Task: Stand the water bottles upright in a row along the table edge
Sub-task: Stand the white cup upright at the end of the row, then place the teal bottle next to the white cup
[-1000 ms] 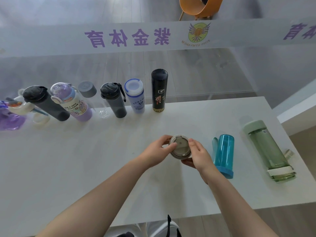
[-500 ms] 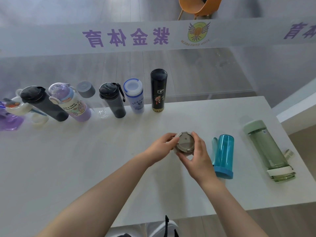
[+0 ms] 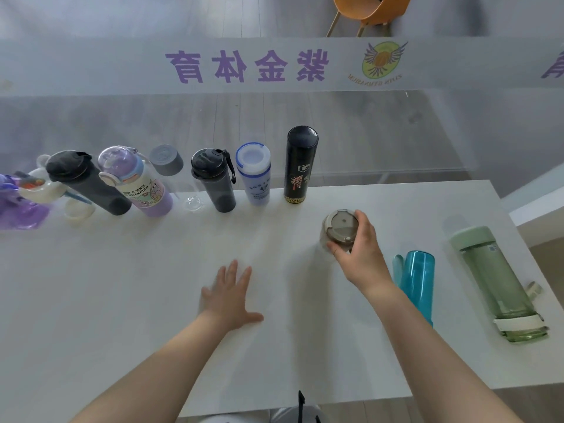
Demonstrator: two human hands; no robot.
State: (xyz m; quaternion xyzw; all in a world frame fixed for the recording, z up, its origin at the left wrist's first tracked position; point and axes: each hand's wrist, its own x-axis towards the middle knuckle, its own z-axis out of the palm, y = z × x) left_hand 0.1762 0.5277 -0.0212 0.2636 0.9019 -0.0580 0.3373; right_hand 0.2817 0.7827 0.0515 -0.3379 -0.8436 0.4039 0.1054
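Observation:
Several bottles stand upright in a row along the far edge of the white table, ending on the right with a tall black flask beside a white-blue bottle and a dark grey bottle. My right hand grips a beige bottle with a grey-brown lid, held upright from above, just right of and nearer than the black flask. My left hand lies flat on the table with fingers spread, empty. A blue bottle and a green bottle lie on their sides at the right.
A glass partition with purple lettering rises right behind the far table edge. Purple and white bottles crowd the far left of the row. The table's right edge runs close to the green bottle. An orange chair stands beyond the glass.
My left hand let go of the beige bottle and dropped flat onto the table. My right hand carried the bottle away from me toward the row's right end.

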